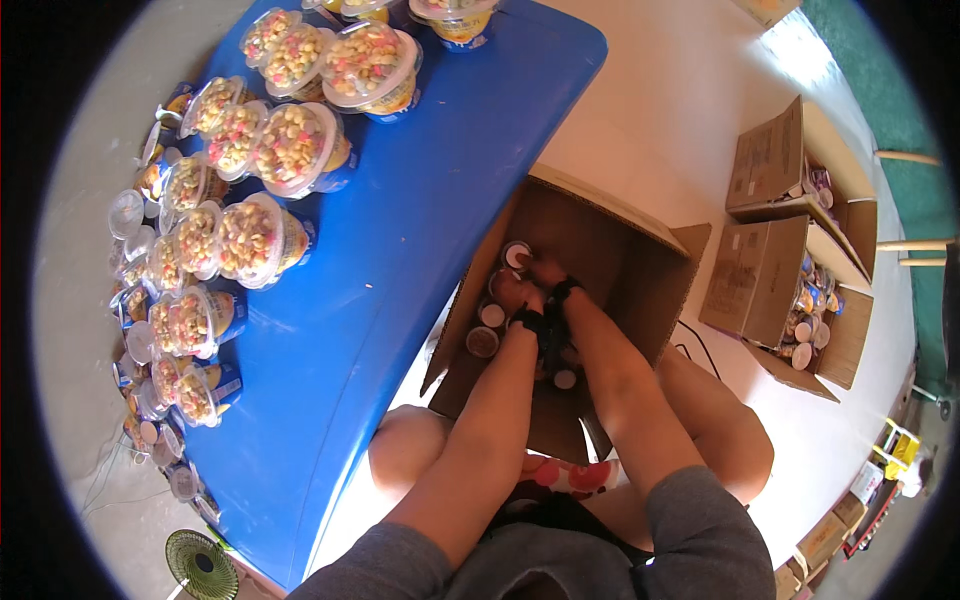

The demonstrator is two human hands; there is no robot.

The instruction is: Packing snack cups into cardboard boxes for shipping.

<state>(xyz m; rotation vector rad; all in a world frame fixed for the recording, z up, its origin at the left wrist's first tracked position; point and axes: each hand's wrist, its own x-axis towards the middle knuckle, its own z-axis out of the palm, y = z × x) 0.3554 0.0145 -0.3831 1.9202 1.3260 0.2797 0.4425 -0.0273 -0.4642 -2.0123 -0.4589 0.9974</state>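
Note:
Both of my arms reach down into an open cardboard box [686,281] between my knees. My left hand [516,291] is at a cup in the box's left part; its fingers are partly hidden. My right hand [544,268] lies just beside it, fingers toward a cup with a pale round end [517,255]. Whether either hand grips a cup is hard to tell in the shade. Several more cups, among them a pale-ended cup [492,315], stand in the box near my wrists. Both wrists wear dark bands.
On the blue table [360,262] at left stand rows of clear-lidded cups of colourful cereal [289,150]. Two open cardboard boxes with cups, the nearer one [757,277] included, sit on the floor at right. A green fan [201,564] is at lower left.

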